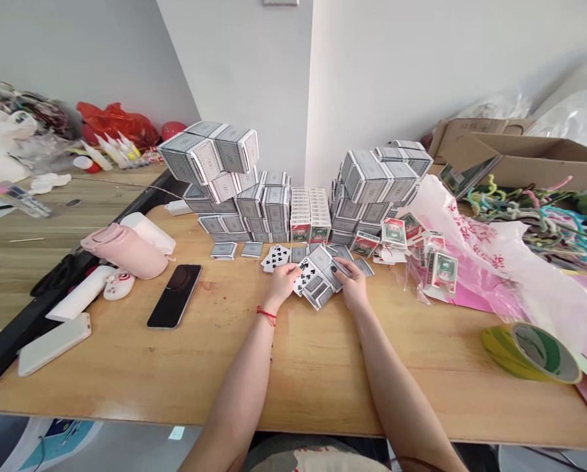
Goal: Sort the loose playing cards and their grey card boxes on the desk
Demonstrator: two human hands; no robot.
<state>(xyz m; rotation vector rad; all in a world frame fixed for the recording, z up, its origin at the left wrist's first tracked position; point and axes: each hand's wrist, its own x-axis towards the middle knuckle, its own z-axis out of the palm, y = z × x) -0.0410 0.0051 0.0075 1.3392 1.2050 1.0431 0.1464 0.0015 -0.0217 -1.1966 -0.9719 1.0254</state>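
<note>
Low over the wooden table, my left hand pinches the left edge of some playing cards, one showing black spades, others patterned backs. On their right side, my right hand grips the same cards between thumb and fingers. Behind the hands lie loose cards, including face-up spades and small face-down piles. Blocks built from patterned cards stand at the left and right, with two rows of boxed decks between them.
A black phone, pink roll and white power bank lie left. Yellow tape, card boxes and crumpled plastic are right. A cardboard box sits behind colourful pipe cleaners.
</note>
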